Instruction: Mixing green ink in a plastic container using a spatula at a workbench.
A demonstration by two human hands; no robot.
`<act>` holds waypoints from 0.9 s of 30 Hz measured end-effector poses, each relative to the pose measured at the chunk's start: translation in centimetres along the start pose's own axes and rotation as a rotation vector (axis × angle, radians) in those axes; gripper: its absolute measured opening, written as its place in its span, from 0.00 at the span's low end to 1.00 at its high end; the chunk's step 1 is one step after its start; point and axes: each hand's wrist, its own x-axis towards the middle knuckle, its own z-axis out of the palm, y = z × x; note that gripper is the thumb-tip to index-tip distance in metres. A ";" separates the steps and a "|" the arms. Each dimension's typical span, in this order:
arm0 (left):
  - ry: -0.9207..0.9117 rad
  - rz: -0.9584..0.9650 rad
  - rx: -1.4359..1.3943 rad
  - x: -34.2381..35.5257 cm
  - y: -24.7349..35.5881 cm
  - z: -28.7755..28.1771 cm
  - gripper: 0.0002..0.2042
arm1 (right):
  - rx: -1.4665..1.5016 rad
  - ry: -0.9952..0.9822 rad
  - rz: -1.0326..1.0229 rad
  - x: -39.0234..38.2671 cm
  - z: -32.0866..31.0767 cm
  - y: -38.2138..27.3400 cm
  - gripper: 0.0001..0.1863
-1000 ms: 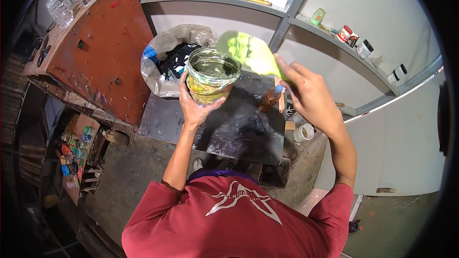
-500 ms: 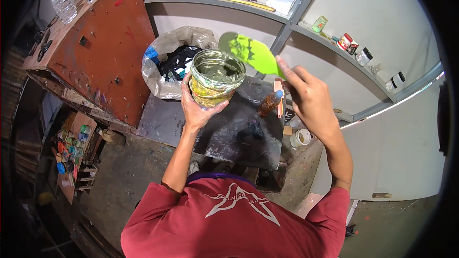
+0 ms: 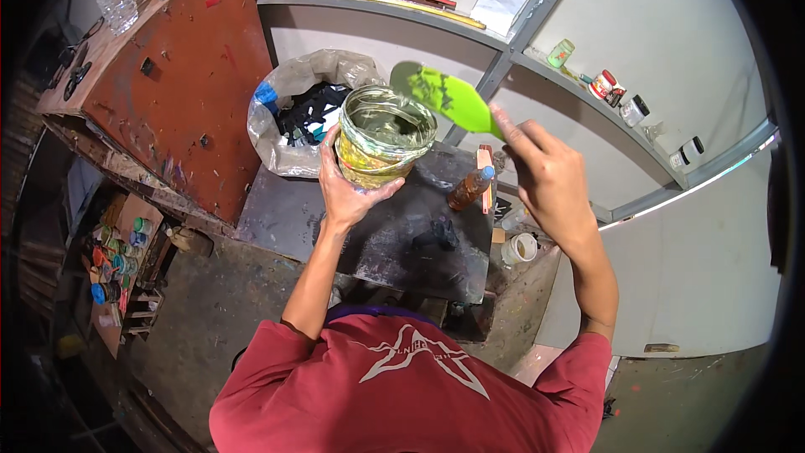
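Observation:
My left hand (image 3: pixel 350 193) is wrapped round a round, paint-smeared tub (image 3: pixel 377 164), holding it up above the dark table with its open top tilted toward me. Inside the tub is a greyish-green coating. My right hand (image 3: pixel 549 172) grips the handle of a lime-green spatula (image 3: pixel 470 107). The spatula's broad blade is smeared with dark paint, and its tip is at the upper right of the tub's rim. I cannot tell whether the tip touches the rim.
Beneath the tub, the dark table (image 3: pixel 386 256) carries a bottle of brown liquid (image 3: pixel 471 188). A plastic sack of black scraps (image 3: pixel 264 138) stands behind. The rust-red cabinet (image 3: pixel 180 88) rises at left. White bucket (image 3: pixel 520 248) stands right, below a wall shelf (image 3: pixel 604 105) with jars.
The tub and spatula have shifted slightly to the right in the picture, as the view has turned a little. My grip on both stays the same.

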 end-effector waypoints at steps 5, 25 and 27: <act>-0.010 0.012 0.016 0.2 -0.1 -0.2 0.58 | 0.001 0.011 0.012 0.4 -0.1 -0.7 0.40; 0.026 0.000 0.029 0.6 -0.5 -0.7 0.58 | -0.008 0.075 -0.016 1.3 0.1 -0.6 0.43; 0.001 -0.048 -0.028 0.6 -0.3 -0.5 0.59 | 0.070 0.144 0.038 1.4 0.1 -0.7 0.38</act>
